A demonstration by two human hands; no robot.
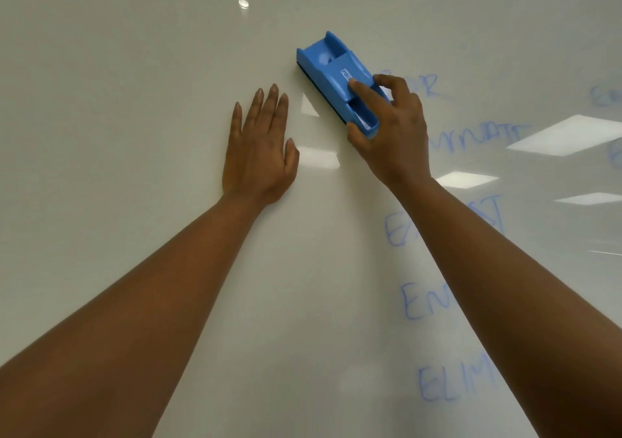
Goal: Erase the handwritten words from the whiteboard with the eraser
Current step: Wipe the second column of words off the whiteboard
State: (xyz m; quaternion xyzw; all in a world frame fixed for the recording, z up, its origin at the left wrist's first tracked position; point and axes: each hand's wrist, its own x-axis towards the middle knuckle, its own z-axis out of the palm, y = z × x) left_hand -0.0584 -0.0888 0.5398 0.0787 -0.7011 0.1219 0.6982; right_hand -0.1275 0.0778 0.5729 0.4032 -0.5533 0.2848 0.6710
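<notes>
So we're right up against the whiteboard, which fills the whole frame. Our right hand has the blue eraser grasped just right of center in the upper half: index finger on top, thumb hooked under its near end, dark felt side against the board, body angled toward the upper left. Our left hand is released, fingers straight and together, palm flat on the board just left of the eraser, not touching it. Faint blue handwritten words run down the right side of the frame, partly hidden behind our right forearm. Ceiling light reflections show at the right edge.
</notes>
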